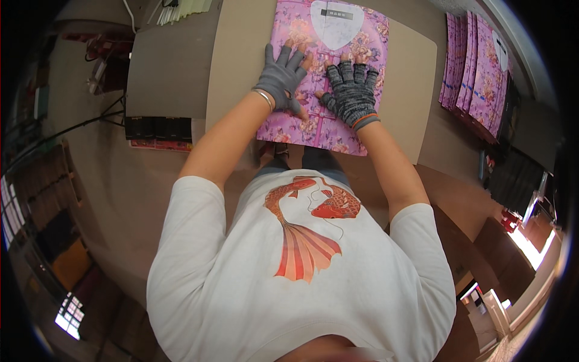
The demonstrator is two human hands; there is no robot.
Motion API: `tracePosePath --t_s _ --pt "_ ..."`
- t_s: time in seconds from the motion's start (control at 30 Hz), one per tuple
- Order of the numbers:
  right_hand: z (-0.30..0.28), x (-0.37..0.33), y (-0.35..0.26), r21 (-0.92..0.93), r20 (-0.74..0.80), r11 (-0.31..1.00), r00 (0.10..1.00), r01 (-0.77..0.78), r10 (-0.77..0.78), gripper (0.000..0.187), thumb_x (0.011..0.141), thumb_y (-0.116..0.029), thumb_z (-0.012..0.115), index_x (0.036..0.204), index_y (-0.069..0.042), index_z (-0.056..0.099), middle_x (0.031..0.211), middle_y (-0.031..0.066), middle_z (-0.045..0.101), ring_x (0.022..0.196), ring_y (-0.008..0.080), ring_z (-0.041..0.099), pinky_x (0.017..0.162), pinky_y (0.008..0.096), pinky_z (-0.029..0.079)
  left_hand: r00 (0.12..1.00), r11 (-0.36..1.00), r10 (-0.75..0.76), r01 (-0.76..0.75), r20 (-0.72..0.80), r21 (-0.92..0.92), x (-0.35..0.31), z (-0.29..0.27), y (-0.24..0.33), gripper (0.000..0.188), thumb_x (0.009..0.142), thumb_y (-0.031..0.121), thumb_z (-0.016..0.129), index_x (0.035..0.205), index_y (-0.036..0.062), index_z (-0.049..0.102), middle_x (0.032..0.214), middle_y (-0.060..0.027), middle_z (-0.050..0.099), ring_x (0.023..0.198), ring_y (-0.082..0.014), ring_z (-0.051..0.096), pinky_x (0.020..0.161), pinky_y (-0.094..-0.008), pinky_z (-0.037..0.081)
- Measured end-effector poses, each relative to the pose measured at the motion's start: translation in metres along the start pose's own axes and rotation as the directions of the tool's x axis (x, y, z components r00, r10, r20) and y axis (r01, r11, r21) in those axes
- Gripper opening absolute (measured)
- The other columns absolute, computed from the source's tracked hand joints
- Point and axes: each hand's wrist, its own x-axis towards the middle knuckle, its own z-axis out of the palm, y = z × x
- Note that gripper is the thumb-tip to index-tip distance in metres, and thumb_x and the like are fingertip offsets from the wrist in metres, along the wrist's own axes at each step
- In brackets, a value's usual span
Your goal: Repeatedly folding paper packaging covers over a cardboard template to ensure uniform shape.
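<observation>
A flat pink and purple flower-patterned piece (301,130) lies in front of me, overhanging the table's near edge. It looks like a folded garment; I cannot tell for certain. Near its far end is a white shield-shaped panel (338,33) with a small dark label. My left hand (282,77), in a plain grey fingertip-less glove, rests on the left part with fingers spread. Flat on the right part lies my right hand (351,93), in a dark mottled knit glove with an orange cuff edge, its fingers apart. Neither hand grips anything.
The pale table board (410,78) extends on both sides of the piece. A stack of similar flowered pieces (476,75) stands at the right. Black boxes (158,128) sit below the grey surface (172,72) at left, with white strips (178,11) at its far end.
</observation>
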Motion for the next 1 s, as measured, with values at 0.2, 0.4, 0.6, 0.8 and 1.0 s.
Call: tracePosePath --t_s 0.2,0.4,0.6,0.8,1.0 --pt "0.008 -0.002 0.002 0.022 -0.036 1.0 0.999 0.014 -0.013 0.086 0.079 -0.066 0.062 0.147 -0.018 0.044 0.155 0.0195 0.033 0.142 0.0472 0.025 0.111 0.0701 0.01 0.991 0.996 -0.041 0.03 -0.126 -0.087 0.007 0.009 0.013 0.131 0.053 0.09 0.062 0.159 0.0274 0.017 0.162 -0.0231 0.015 0.149 -0.048 0.009 0.107 -0.0772 0.005" --pt "0.006 0.0 0.006 0.011 0.018 1.0 1.0 0.007 -0.007 0.087 0.08 -0.066 0.06 0.15 -0.019 0.041 0.157 0.0201 0.03 0.145 0.0475 0.021 0.111 0.071 0.009 0.989 0.992 -0.05 0.033 -0.136 -0.124 0.013 0.013 0.013 0.124 0.056 0.09 0.059 0.158 0.0329 0.02 0.162 -0.0231 0.015 0.147 -0.0499 0.012 0.107 -0.0776 0.006" --pt "0.021 0.02 0.038 0.066 -0.032 0.997 0.999 -0.029 0.031 0.085 0.083 -0.064 0.06 0.151 -0.018 0.04 0.157 0.0209 0.031 0.146 0.043 0.024 0.115 0.0647 0.012 0.997 0.996 -0.073 0.073 -0.002 -0.056 0.018 -0.017 0.03 0.123 0.06 0.081 0.067 0.158 0.0229 0.022 0.163 -0.0167 0.018 0.15 -0.0401 0.014 0.108 -0.0767 0.006" --pt "0.037 0.09 0.095 -0.018 -0.234 0.991 0.964 -0.131 0.124 0.079 0.089 -0.061 0.052 0.15 -0.013 0.039 0.157 0.0212 0.032 0.146 0.0413 0.028 0.115 0.0612 0.018 0.994 1.0 -0.029 0.029 0.106 0.004 0.026 -0.037 0.046 0.101 0.065 0.057 0.08 0.144 0.0038 0.045 0.159 -0.0135 0.028 0.148 -0.0283 0.023 0.113 -0.0727 0.013" --pt "0.019 0.199 0.185 0.092 -0.251 0.928 0.894 -0.361 0.372 0.068 0.097 -0.049 0.045 0.15 -0.009 0.038 0.157 0.0202 0.033 0.147 0.037 0.028 0.118 0.0587 0.017 0.994 0.998 -0.065 0.066 0.082 -0.018 0.04 -0.026 0.063 0.1 0.067 0.051 0.081 0.144 0.0005 0.043 0.16 -0.0164 0.025 0.149 -0.0289 0.021 0.113 -0.0726 0.01"
